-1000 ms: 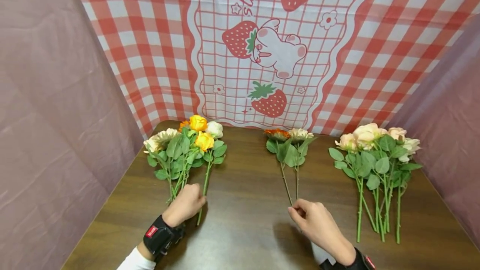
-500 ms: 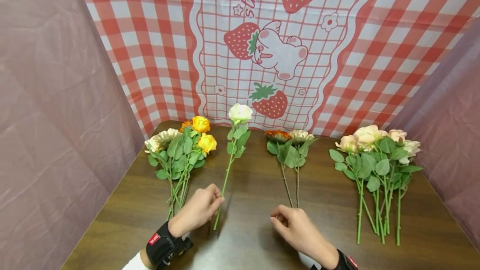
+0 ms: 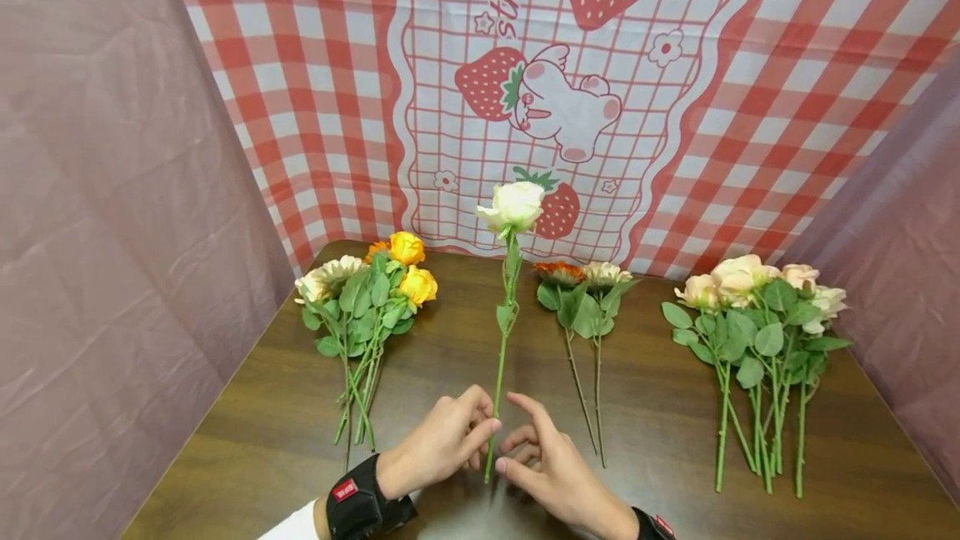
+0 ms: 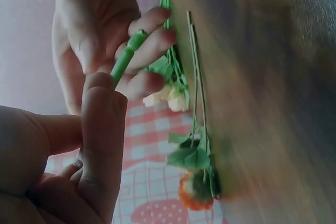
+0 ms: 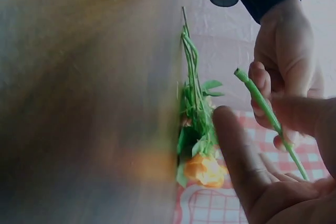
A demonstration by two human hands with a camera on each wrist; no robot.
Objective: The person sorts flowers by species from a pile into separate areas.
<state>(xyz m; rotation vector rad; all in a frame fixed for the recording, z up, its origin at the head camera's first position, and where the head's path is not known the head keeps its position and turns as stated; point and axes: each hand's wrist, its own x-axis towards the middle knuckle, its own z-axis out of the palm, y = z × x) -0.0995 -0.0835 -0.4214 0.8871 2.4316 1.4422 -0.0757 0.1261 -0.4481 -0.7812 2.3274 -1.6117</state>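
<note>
The left hand (image 3: pixel 441 442) pinches the green stem of a white rose (image 3: pixel 513 207) near its lower end, thumb and fingers curled onto it. The rose stands nearly upright, lifted above the surface (image 3: pixel 442 344), its bloom leaning slightly right and overlapping a checked red-and-white cloth (image 3: pixel 315 107) printed with strawberries. The right hand (image 3: pixel 558 467) is beside the stem, thumb and forefinger parted on the near side of it and the other fingers loosely bent; whether any of them touches the stem, I cannot tell. The stem's cut foot (image 5: pixel 240 73) pokes out below the left hand's grip. On the surface, a mixed bunch (image 3: pixel 367 315) with two yellow-orange roses lies to the left, an orange flower (image 3: pixel 560 273) and a cream flower (image 3: pixel 606 275) lie side by side just right of centre, and a pale pink bunch (image 3: pixel 757 323) lies farther right.
</note>
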